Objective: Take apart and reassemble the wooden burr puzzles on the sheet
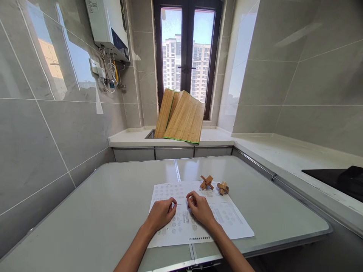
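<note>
A large printed sheet [204,223] with small diagrams and text lies flat on the pale table. My left hand [162,213] rests over its left half, fingers curled in and thumb close to the index finger. Across a small gap, my right hand [200,207] rests near the middle of the paper, its fingers also curled. I see nothing held in either hand. Beyond my right hand, a wooden interlocking puzzle [207,183] with crossed pieces sits at the sheet's far edge. A second, smaller wooden puzzle [222,188] stands to its right.
The smooth table [99,215] has a metal seam down its middle. A white counter [283,151] runs along the back and right, with a black cooktop [334,181] on it. A folded bamboo mat [184,117] leans before the window. A water heater [109,30] hangs at left.
</note>
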Demonstrator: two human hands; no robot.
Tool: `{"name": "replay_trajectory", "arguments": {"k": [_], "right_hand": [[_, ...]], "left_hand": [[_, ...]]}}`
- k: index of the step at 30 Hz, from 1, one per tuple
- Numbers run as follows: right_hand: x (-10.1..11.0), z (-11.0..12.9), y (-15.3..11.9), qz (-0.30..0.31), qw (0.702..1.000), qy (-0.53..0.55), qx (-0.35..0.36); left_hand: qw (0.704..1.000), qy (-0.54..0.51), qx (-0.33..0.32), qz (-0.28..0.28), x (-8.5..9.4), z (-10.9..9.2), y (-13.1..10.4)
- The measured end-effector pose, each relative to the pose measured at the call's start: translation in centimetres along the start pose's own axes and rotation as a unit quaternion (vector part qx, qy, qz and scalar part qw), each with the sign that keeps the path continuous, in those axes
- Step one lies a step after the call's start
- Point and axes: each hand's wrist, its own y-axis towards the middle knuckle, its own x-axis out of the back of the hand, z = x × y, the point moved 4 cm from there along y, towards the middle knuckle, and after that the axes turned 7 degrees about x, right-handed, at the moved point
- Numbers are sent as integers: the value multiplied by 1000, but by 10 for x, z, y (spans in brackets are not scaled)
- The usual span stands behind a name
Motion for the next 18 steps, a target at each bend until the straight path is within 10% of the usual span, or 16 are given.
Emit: {"name": "replay_trajectory", "arguments": {"k": [18], "right_hand": [[0, -1, 0, 0, 1000, -9, -2]], "left_hand": [[1000, 17, 3, 3, -3, 2, 0]]}}
